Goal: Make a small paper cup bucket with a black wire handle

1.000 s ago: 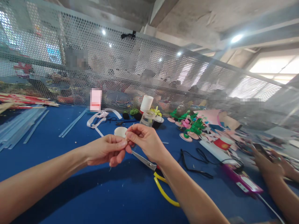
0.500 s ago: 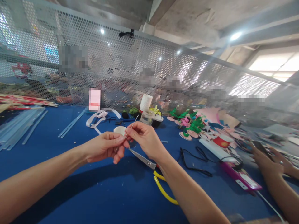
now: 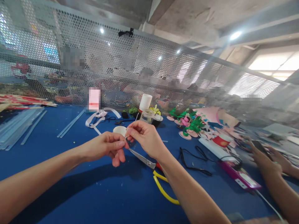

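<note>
a thin twisted strand [image 3: 137, 117] is held above the blue counter [image 3: 112, 202], its upper end left sticking out past the right hand [image 3: 146, 136]. the grip of each hand is closed to a pinch: the strand is caught between thumb and fingers of the left hand [image 3: 105, 145] and, just beside, of the right. yellow-handled scissors [image 3: 145, 161] are partly covered by the right forearm; a white round object [image 3: 119, 129] is seen behind the hands.

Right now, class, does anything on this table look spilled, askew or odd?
Two mildly untidy spots: pale specks dot the blue tabletop like unswept scraps, and a black cord sprawls in loose bends beside the purple power strip, rather than coiled. Nothing looks clearly damaged.
</note>
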A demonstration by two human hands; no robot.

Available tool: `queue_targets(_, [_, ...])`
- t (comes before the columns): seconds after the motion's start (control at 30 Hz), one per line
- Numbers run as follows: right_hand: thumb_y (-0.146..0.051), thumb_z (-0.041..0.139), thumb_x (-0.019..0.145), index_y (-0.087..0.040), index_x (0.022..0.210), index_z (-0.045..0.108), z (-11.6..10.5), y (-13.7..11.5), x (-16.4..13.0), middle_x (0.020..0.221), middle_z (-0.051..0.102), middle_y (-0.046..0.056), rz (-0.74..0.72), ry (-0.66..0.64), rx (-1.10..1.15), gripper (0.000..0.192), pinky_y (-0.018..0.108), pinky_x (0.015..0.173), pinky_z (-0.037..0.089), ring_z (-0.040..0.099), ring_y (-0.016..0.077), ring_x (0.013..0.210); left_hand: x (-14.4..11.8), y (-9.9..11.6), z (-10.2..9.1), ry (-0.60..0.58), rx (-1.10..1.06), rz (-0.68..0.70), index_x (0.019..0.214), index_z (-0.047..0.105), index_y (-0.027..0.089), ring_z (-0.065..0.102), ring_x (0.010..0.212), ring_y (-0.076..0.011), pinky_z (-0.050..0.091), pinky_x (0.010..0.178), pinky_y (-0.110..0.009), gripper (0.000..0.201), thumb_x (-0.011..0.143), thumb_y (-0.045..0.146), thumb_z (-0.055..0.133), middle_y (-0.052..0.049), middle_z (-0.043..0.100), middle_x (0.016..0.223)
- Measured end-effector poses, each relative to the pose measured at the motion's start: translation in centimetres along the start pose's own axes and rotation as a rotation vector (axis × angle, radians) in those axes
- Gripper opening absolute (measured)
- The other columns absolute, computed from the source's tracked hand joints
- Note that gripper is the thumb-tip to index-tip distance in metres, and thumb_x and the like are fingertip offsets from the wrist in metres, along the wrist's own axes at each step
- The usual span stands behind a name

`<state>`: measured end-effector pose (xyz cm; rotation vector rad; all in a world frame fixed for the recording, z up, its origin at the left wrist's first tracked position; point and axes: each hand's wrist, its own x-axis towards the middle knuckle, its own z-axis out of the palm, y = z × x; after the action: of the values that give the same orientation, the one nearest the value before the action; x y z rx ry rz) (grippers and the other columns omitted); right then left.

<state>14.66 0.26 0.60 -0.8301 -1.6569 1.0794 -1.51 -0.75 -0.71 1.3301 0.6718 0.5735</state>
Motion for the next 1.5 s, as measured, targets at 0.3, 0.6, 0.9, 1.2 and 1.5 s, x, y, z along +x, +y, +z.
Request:
queue_targets(0.3, [-0.023, 0.056, 0.071, -0.016, 0.065, 0.054, 0.2, -0.5, -0.3, 0.052, 0.055, -0.004, 0.013, 0.022, -0.009, 0.01, 0.02, 0.049, 0.045, 0.052, 0.0064, 0.046, 0.1, -0.2, 0.3, 0.021, -0.009, -0.022, 0.076, 0.052, 0.013, 0.056, 0.039, -0.0093, 0.038, 0.039, -0.018, 0.024, 0.073, 0.036, 0.057, -0.001, 0.065, 0.055])
queue_targets(0.6, [-0.02, 0.054, 0.072, -0.015, 0.066, 0.054, 0.1, 0.0, -0.1, 0.052, 0.055, -0.004, 0.033, 0.071, -0.043, 0.008, 0.02, 0.048, 0.046, 0.053, 0.0068, 0.047, 0.4, -0.6, 0.2, 0.038, -0.049, -0.006, 0.077, 0.053, 0.012, 0.057, 0.04, -0.0099, 0.041, 0.041, -0.018, 0.025, 0.073, 0.036, 0.056, -0.001, 0.064, 0.055])
queue_targets(0.9, [-0.022, 0.054, 0.073, -0.015, 0.068, 0.054, -0.5, 0.4, 0.3, 0.058, 0.057, -0.002, -0.026, 0.094, -0.026, 0.009, 0.02, 0.049, 0.047, 0.054, 0.0072, 0.05, 0.4, -0.2, -0.1, 0.056, -0.001, 0.011, 0.075, 0.054, 0.011, 0.058, 0.045, -0.0094, 0.043, 0.046, -0.02, 0.025, 0.072, 0.036, 0.058, 0.0, 0.063, 0.055])
queue_targets(1.2, [-0.022, 0.054, 0.073, -0.014, 0.067, 0.054, -0.2, 0.6, 0.3, 0.057, 0.057, -0.002, -0.029, 0.105, -0.044, 0.01, 0.019, 0.049, 0.046, 0.053, 0.0069, 0.05, 0.5, -0.9, 0.2, 0.089, 0.067, 0.062, 0.073, 0.051, 0.012, 0.048, 0.034, -0.0056, 0.033, 0.037, -0.017, 0.028, 0.073, 0.04, 0.054, 0.004, 0.058, 0.047])
queue_targets(1.5, [-0.023, 0.055, 0.072, -0.014, 0.067, 0.054, -0.9, 0.3, 0.6, 0.057, 0.057, -0.002, -0.034, 0.177, -0.051, 0.011, 0.02, 0.049, 0.046, 0.053, 0.0068, 0.048, 0.6, -0.6, -0.4, 0.066, 0.139, 0.065, 0.074, 0.053, 0.012, 0.051, 0.042, -0.0066, 0.037, 0.044, -0.019, 0.033, 0.075, 0.045, 0.048, 0.001, 0.06, 0.055])
